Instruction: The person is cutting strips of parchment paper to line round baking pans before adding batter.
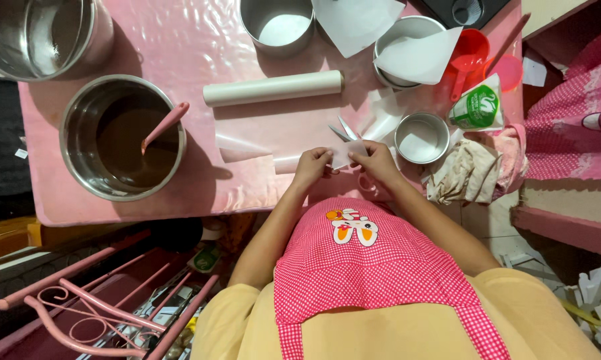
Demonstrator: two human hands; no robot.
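A small folded piece of white baking paper (344, 155) is pinched between left hand (312, 165) and right hand (378, 160) above the pink bench (180, 47); round metal tins (421, 138) appear partly lined, brown batter (124, 137) unpoured.

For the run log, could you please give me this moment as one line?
left hand: pinches paper piece | right hand: pinches same piece | scissors: on pink table behind | batter bowl: left, spatula inside
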